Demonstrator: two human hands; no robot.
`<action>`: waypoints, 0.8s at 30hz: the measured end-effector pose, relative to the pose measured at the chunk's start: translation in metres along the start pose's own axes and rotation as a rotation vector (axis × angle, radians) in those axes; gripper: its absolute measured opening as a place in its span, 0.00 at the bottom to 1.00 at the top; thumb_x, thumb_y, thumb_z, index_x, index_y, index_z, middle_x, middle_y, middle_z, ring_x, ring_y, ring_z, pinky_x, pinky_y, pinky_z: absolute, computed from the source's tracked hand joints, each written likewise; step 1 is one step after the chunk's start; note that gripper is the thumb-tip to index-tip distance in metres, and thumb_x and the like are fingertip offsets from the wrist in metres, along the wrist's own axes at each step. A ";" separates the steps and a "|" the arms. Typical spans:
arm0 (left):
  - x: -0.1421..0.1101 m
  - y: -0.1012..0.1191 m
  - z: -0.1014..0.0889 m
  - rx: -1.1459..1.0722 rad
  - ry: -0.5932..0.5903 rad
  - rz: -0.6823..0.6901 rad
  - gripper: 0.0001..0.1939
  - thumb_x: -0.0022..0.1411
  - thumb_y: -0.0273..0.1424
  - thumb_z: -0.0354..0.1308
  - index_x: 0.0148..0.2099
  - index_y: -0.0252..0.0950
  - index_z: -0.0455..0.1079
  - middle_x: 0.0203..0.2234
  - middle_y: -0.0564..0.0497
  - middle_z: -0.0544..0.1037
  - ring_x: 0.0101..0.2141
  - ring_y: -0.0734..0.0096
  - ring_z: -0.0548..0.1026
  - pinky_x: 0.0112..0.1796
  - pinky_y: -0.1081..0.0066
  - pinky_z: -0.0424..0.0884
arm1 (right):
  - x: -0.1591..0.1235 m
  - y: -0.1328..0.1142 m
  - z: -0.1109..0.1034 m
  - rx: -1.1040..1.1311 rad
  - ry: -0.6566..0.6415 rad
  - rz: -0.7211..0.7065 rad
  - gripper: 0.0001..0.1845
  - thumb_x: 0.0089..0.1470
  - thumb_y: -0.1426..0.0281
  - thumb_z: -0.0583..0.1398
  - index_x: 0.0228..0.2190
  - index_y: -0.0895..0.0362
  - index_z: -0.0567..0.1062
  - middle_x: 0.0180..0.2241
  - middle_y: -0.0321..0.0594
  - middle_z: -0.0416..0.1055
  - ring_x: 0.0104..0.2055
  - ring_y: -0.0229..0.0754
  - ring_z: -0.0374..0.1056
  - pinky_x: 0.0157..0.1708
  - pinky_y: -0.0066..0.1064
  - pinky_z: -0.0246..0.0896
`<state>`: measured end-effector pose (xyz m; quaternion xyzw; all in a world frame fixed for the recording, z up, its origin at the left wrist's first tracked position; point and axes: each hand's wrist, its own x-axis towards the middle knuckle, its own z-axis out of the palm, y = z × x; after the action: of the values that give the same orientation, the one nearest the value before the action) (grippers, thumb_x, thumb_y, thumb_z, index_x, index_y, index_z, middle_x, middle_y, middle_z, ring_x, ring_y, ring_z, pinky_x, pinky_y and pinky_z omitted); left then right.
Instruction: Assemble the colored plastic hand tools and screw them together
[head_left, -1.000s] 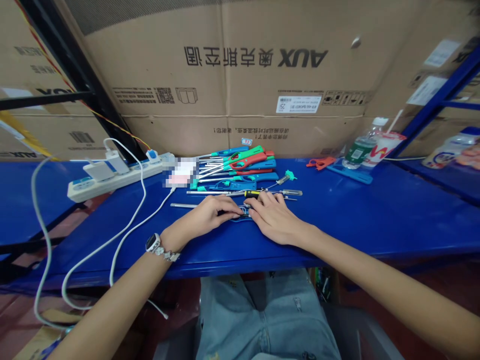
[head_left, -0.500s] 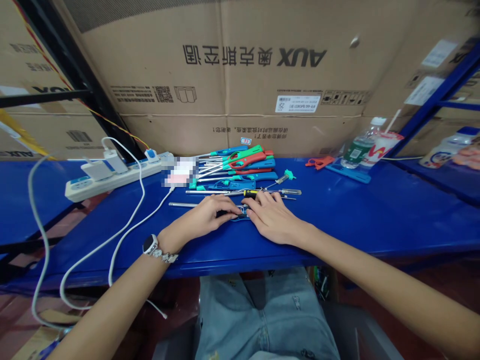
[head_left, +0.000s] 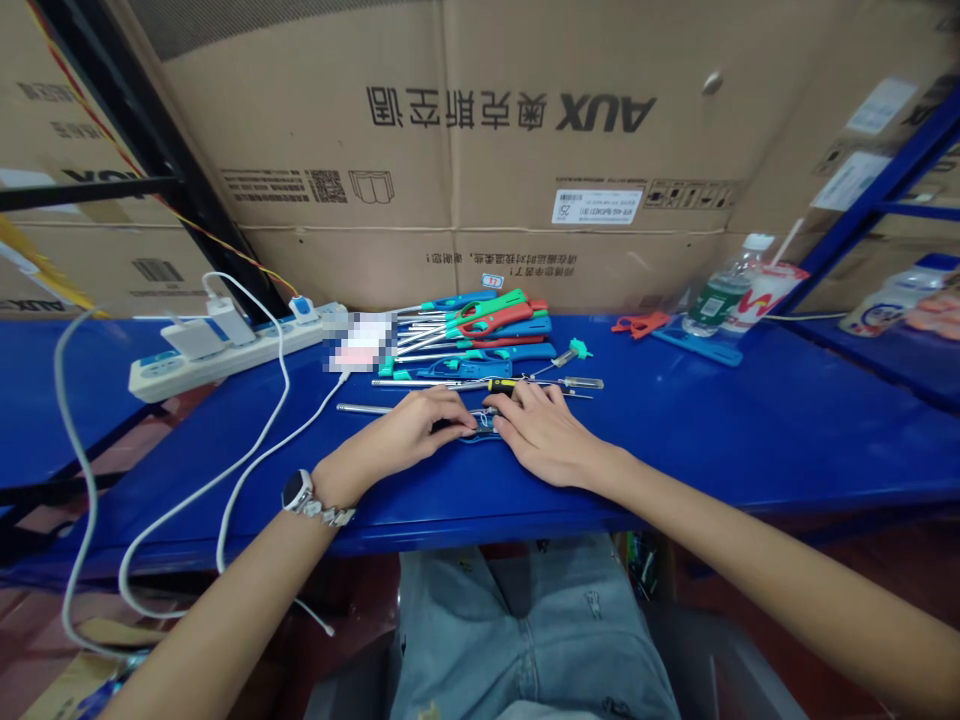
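Observation:
An opened blue long-necked lighter (head_left: 482, 424) lies on the blue table, its metal tube (head_left: 364, 408) pointing left. My left hand (head_left: 429, 425) pinches at the lighter's casing with thumb and fingertips; any small part between them is hidden. My right hand (head_left: 547, 432) is bent over the handle end and holds it against the table, covering much of it. A white loop, like thin wire, shows between the hands. Just beyond my fingers lie a yellow-and-black screwdriver handle (head_left: 500, 386), a long metal tube (head_left: 420, 384) and a clear part (head_left: 583, 383).
Several blue, red and green lighters (head_left: 487, 318) are piled at the back. A white power strip (head_left: 161, 372) with plugs and cables stands left. At right are red pieces (head_left: 640, 324), a blue casing piece (head_left: 697, 347), a bottle (head_left: 716, 300) and a cup (head_left: 765, 297). A large carton (head_left: 487, 150) stands behind.
The fingertips of my left hand have shifted slightly left along the lighter. My right hand stays in place over the handle.

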<state>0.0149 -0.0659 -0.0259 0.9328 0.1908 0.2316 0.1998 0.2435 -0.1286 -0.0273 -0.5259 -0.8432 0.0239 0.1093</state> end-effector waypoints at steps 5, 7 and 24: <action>0.001 0.000 0.000 0.008 -0.006 0.006 0.09 0.73 0.31 0.55 0.44 0.36 0.77 0.38 0.47 0.80 0.40 0.66 0.78 0.52 0.59 0.71 | 0.001 0.001 0.000 0.057 -0.003 0.000 0.23 0.73 0.62 0.42 0.57 0.54 0.69 0.47 0.48 0.69 0.52 0.52 0.63 0.53 0.49 0.55; 0.001 -0.001 0.000 0.004 -0.005 0.009 0.09 0.73 0.31 0.55 0.44 0.36 0.77 0.38 0.47 0.80 0.40 0.66 0.78 0.53 0.58 0.70 | 0.001 0.001 0.000 0.090 -0.002 0.009 0.23 0.73 0.62 0.42 0.57 0.53 0.69 0.47 0.47 0.69 0.53 0.52 0.63 0.54 0.49 0.55; 0.002 0.001 0.000 0.089 0.015 0.030 0.11 0.74 0.31 0.55 0.42 0.36 0.78 0.36 0.48 0.80 0.39 0.66 0.76 0.51 0.58 0.70 | 0.000 0.002 0.001 0.018 0.029 -0.048 0.23 0.73 0.62 0.42 0.57 0.55 0.70 0.47 0.49 0.69 0.50 0.52 0.65 0.52 0.48 0.55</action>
<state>0.0169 -0.0660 -0.0244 0.9417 0.1882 0.2328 0.1534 0.2450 -0.1273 -0.0288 -0.5048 -0.8536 0.0212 0.1266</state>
